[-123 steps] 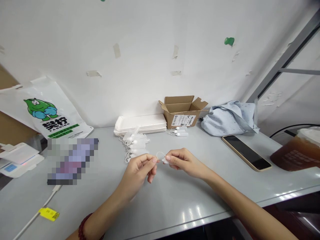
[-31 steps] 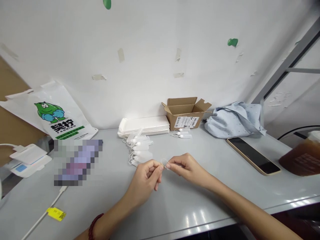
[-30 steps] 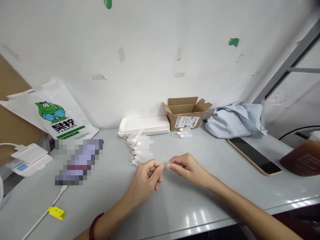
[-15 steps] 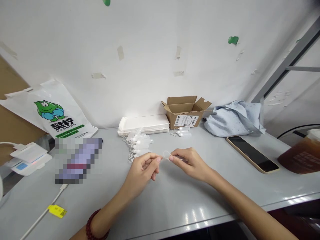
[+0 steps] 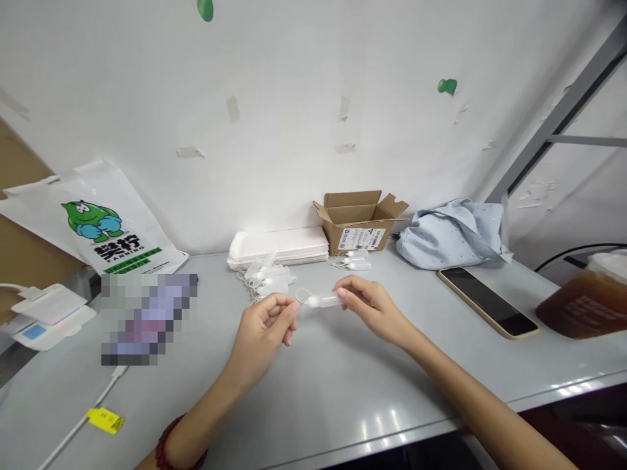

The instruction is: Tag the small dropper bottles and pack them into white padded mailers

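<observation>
A small clear plastic bottle (image 5: pixel 326 301) with a thin loop at its left end is held level above the grey table (image 5: pixel 343 385). My right hand (image 5: pixel 369 307) pinches the bottle's right end with thumb and fingers. My left hand (image 5: pixel 267 326), fingers curled, pinches the loop end. Just behind my hands lies a pile of similar small bottles (image 5: pixel 267 277). A few more bottles (image 5: pixel 353 262) lie in front of an open cardboard box (image 5: pixel 360 219).
A stack of white trays (image 5: pixel 279 245) sits against the wall. A phone (image 5: pixel 487 301) lies to the right, near a light blue cloth bag (image 5: pixel 450 232) and a brown drink container (image 5: pixel 585 297). A white printed bag (image 5: pixel 105 225), a blurred object and a cable with a yellow tag (image 5: pixel 104 420) are on the left.
My hands have drawn slightly apart and risen, and the small bottle now shows stretched between them. Earlier only a small loop showed between pinched fingertips.
</observation>
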The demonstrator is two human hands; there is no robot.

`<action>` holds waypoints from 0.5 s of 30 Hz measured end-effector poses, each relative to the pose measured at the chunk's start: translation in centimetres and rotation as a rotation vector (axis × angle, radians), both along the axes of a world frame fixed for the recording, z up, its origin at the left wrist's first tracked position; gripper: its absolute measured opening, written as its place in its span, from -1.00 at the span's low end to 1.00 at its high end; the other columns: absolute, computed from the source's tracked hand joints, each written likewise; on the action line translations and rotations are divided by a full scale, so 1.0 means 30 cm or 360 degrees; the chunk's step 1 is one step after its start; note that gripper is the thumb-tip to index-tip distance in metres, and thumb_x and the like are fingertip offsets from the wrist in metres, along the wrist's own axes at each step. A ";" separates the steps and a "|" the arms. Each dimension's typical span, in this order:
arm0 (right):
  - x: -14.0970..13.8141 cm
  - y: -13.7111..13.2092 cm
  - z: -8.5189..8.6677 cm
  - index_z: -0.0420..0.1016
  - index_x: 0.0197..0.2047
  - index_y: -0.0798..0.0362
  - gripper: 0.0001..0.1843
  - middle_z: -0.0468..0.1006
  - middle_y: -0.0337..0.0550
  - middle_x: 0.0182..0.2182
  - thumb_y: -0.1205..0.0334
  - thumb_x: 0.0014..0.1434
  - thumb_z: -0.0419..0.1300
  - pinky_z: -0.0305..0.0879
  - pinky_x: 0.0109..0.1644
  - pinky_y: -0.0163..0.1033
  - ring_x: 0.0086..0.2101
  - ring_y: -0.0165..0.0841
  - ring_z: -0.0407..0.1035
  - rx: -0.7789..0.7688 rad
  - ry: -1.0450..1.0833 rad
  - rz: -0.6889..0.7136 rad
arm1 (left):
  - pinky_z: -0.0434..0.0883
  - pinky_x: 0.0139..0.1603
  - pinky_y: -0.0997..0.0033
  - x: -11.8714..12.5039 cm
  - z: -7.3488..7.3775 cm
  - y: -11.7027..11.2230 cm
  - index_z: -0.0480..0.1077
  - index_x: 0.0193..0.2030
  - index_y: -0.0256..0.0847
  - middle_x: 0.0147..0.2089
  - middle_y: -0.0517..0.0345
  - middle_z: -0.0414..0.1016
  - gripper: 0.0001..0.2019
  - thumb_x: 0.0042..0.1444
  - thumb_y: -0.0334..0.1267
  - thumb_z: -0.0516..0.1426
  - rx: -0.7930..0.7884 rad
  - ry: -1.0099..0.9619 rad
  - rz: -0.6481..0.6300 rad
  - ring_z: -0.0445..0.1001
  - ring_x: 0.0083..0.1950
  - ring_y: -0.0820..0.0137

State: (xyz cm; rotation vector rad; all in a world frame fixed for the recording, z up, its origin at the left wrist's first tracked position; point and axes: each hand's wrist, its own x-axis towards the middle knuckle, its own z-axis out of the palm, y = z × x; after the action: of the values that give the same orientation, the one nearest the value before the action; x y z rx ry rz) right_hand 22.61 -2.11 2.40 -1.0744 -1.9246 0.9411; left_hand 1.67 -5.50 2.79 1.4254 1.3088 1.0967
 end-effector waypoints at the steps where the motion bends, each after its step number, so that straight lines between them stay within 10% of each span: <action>1: 0.005 0.011 -0.006 0.37 -0.26 0.09 -0.67 0.36 -0.25 -0.50 0.00 0.26 -0.03 0.13 -0.44 -0.36 -0.49 -0.47 0.20 0.0011 0.0012 -0.0049 | 0.27 -0.51 0.51 -0.015 0.004 0.009 0.38 -0.40 -0.24 -0.57 0.29 0.32 -0.79 0.08 -0.12 0.12 0.0036 -0.0021 0.0057 0.27 -0.60 0.55; 15: 0.188 0.267 -0.196 0.42 -0.09 0.09 -0.70 0.45 0.03 -0.10 0.37 0.12 0.01 0.21 0.05 -0.04 -0.07 -0.15 0.28 0.0786 -0.0786 -0.0589 | 0.26 -0.57 0.50 -0.172 -0.040 0.147 0.41 -0.43 -0.28 -0.58 0.23 0.36 -0.76 -0.06 -0.10 0.17 0.0059 0.0166 0.0556 0.28 -0.62 0.50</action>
State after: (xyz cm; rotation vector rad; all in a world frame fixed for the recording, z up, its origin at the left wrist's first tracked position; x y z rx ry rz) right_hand 28.24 5.90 -3.49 -1.3668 -2.0758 -0.0222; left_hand -3.50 -1.07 1.59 1.3254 1.6643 1.2916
